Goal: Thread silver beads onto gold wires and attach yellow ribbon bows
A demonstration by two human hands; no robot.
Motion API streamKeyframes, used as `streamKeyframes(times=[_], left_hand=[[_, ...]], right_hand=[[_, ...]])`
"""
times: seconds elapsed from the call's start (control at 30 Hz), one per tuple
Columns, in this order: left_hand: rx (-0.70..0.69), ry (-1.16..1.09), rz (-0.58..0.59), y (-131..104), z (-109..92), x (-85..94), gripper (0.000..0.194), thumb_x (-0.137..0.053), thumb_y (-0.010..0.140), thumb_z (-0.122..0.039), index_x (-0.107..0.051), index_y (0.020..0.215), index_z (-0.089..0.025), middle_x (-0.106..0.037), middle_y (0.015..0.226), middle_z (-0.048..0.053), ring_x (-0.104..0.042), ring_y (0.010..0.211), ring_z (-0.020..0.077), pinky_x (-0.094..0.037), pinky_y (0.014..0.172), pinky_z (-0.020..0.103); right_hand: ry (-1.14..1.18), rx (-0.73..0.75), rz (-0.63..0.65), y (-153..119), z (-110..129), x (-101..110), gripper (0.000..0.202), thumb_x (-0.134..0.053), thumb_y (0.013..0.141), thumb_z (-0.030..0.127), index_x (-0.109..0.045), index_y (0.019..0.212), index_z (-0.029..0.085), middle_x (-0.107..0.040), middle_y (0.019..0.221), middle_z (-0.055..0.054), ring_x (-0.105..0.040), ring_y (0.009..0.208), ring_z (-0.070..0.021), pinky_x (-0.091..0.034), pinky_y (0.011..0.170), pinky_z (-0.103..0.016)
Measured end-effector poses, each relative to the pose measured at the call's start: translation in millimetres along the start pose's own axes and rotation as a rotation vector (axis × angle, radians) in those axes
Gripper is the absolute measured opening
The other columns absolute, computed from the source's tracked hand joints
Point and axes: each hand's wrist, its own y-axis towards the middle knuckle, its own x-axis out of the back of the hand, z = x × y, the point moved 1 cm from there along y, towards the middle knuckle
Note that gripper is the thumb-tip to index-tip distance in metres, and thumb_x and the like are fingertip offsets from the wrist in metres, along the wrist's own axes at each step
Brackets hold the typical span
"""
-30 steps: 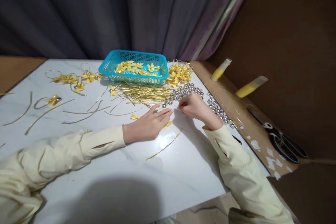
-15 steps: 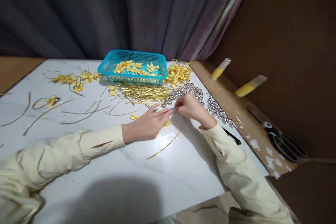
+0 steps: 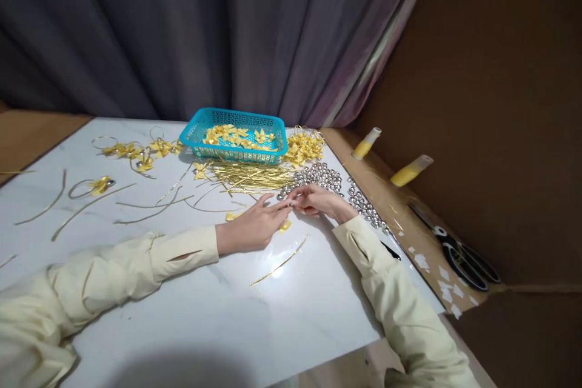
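My left hand (image 3: pixel 253 227) reaches in from the left, fingers closed toward their tips. My right hand (image 3: pixel 321 201) meets it there in a pinch. Whatever sits between the fingertips is too small to name. Yellow ribbon pieces (image 3: pixel 285 226) lie partly under my left hand. Just beyond my right hand is a pile of small shiny silver pieces (image 3: pixel 321 174), bell-like in look. A bundle of gold cords (image 3: pixel 254 176) lies behind my hands. One single gold cord (image 3: pixel 279 262) rests on the table in front of them.
A blue basket (image 3: pixel 234 157) holds yellow ribbon bows; more bows (image 3: pixel 304 148) are heaped beside it. Finished-looking loops with bows (image 3: pixel 100 185) and loose cords lie left. Along the right edge are scissors (image 3: pixel 468 264), two yellow glue-like tubes (image 3: pixel 411 171) and white scraps (image 3: pixel 444 291).
My right hand has turned, its fingers coming closer against my left fingertips. The whole view has shifted, so the table sits slightly lower.
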Motion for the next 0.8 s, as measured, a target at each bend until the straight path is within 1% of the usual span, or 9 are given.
streamKeyframes(times=[0.13, 0.27, 0.33, 0.4, 0.5, 0.57, 0.63, 0.73, 0.8], left_hand=[[-0.005, 0.016, -0.049, -2, 1, 2.7, 0.037, -0.032, 0.085, -0.004, -0.044, 0.120, -0.008, -0.052, 0.133, 0.021, -0.033, 0.136, 0.0191, -0.016, 0.109, 0.045], [0.008, 0.036, -0.119, -3, 4, 8.5, 0.033, -0.034, 0.082, 0.000, -0.051, 0.108, -0.011, -0.048, 0.137, 0.022, -0.031, 0.137, 0.0183, -0.008, 0.112, 0.045], [0.011, 0.044, -0.155, -3, 6, 12.9, 0.032, -0.036, 0.081, 0.000, -0.053, 0.106, -0.011, -0.051, 0.135, 0.021, -0.032, 0.137, 0.0183, -0.005, 0.112, 0.043], [0.014, 0.057, -0.192, -3, 5, 19.0, 0.034, -0.038, 0.081, 0.001, -0.053, 0.110, -0.010, -0.054, 0.131, 0.021, -0.032, 0.137, 0.0206, -0.004, 0.112, 0.044], [0.060, 0.051, -0.272, -7, 1, 33.0, 0.035, -0.037, 0.088, -0.003, -0.051, 0.119, -0.009, -0.057, 0.129, 0.019, -0.032, 0.137, 0.0251, -0.006, 0.109, 0.049], [0.119, -0.001, -0.321, -13, -3, 45.8, 0.033, -0.034, 0.093, -0.008, -0.055, 0.118, -0.013, -0.060, 0.127, 0.015, -0.034, 0.135, 0.0270, -0.011, 0.106, 0.051], [0.178, -0.081, -0.327, -20, -6, 59.7, 0.032, -0.033, 0.096, -0.012, -0.060, 0.112, -0.016, -0.064, 0.121, 0.012, -0.037, 0.134, 0.0282, -0.018, 0.103, 0.051], [0.272, -0.218, -0.311, -32, -9, 78.5, 0.027, -0.038, 0.096, -0.018, -0.064, 0.105, -0.019, -0.068, 0.114, 0.009, -0.039, 0.132, 0.0286, -0.024, 0.099, 0.051], [0.326, -0.305, -0.312, -39, -9, 86.9, 0.025, -0.041, 0.095, -0.022, -0.065, 0.100, -0.021, -0.070, 0.110, 0.007, -0.042, 0.130, 0.0284, -0.027, 0.099, 0.051]], right_hand=[[0.191, 0.074, 0.057, -1, -5, 3, 0.021, -0.054, 0.091, 0.029, -0.058, 0.103, 0.012, -0.061, 0.087, -0.002, -0.059, 0.065, -0.0092, -0.051, 0.055, -0.023], [0.364, 0.189, 0.049, -5, -1, 3, 0.020, -0.053, 0.092, 0.028, -0.057, 0.102, 0.012, -0.060, 0.083, -0.001, -0.056, 0.059, -0.0073, -0.048, 0.050, -0.020], [0.440, 0.244, 0.039, -8, 4, 3, 0.019, -0.053, 0.092, 0.028, -0.057, 0.101, 0.012, -0.060, 0.081, 0.000, -0.055, 0.057, -0.0067, -0.047, 0.048, -0.019], [0.510, 0.298, 0.020, -14, 11, 3, 0.018, -0.053, 0.092, 0.028, -0.057, 0.099, 0.012, -0.058, 0.077, 0.001, -0.052, 0.053, -0.0053, -0.045, 0.045, -0.017], [0.608, 0.377, -0.026, -27, 27, 4, 0.017, -0.052, 0.093, 0.027, -0.057, 0.092, 0.011, -0.053, 0.066, 0.005, -0.043, 0.043, -0.0023, -0.037, 0.037, -0.014], [0.665, 0.423, -0.063, -40, 42, 5, 0.015, -0.055, 0.090, 0.026, -0.056, 0.086, 0.012, -0.047, 0.057, 0.008, -0.036, 0.037, -0.0009, -0.030, 0.033, -0.012], [0.712, 0.461, -0.102, -54, 59, 4, 0.014, -0.065, 0.082, 0.024, -0.054, 0.081, 0.014, -0.043, 0.050, 0.010, -0.033, 0.035, -0.0007, -0.026, 0.030, -0.010], [0.755, 0.502, -0.152, -74, 87, 1, 0.025, -0.076, 0.067, 0.023, -0.052, 0.074, 0.018, -0.042, 0.045, 0.011, -0.034, 0.034, -0.0012, -0.024, 0.028, -0.009], [0.767, 0.530, -0.183, -85, 104, -1, 0.028, -0.077, 0.065, 0.025, -0.051, 0.068, 0.018, -0.043, 0.043, 0.011, -0.033, 0.033, -0.0010, -0.023, 0.027, -0.010]])
